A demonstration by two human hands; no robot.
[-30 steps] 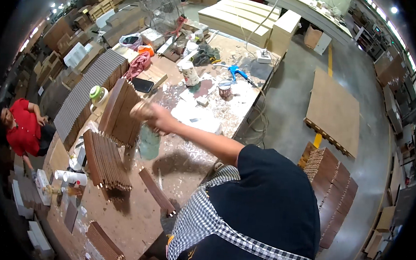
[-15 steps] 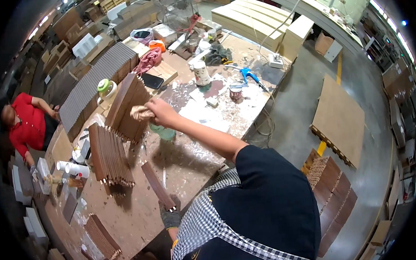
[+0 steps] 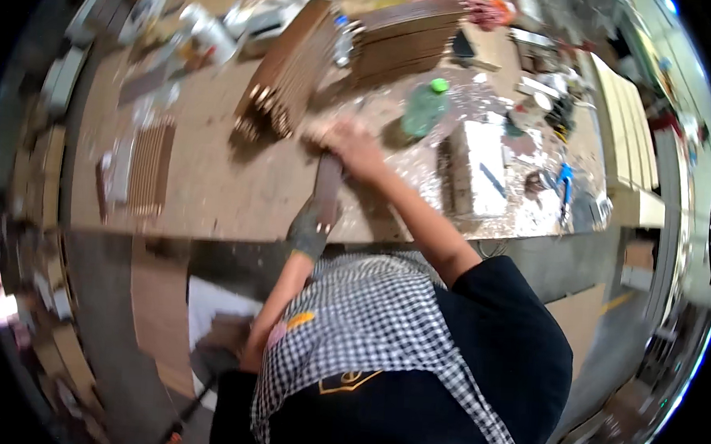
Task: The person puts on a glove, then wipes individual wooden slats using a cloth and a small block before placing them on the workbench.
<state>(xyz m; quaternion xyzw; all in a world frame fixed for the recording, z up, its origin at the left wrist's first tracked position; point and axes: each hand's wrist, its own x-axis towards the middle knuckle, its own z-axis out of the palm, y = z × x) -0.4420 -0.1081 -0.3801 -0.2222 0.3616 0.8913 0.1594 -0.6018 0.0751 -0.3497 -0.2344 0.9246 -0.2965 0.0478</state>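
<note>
In a dark grey glove, my left hand [image 3: 310, 228] is closed around the near end of a flat brown wooden strip [image 3: 327, 187] at the table's front edge. My bare right hand [image 3: 358, 150] grips a crumpled tan cloth [image 3: 320, 133] at the strip's far end. Motion blur softens the fingers there, and the cloth hides that end. Just beyond stands a stack of brown strips [image 3: 287, 66] with pale end tips. A second brown stack [image 3: 405, 48] is behind it to the right.
Right of my hands are a greenish bottle [image 3: 425, 113] with a green cap and a white block [image 3: 480, 171]. A blue-handled tool [image 3: 565, 183] lies farther right. Strips in a small row [image 3: 151, 167] rest at left, near a white bottle [image 3: 208, 33]. The table [image 3: 204, 190] ends before my apron.
My view has swung down and left over the table. The right hand with the cloth has come from beside the tall stack to the strip in my left hand.
</note>
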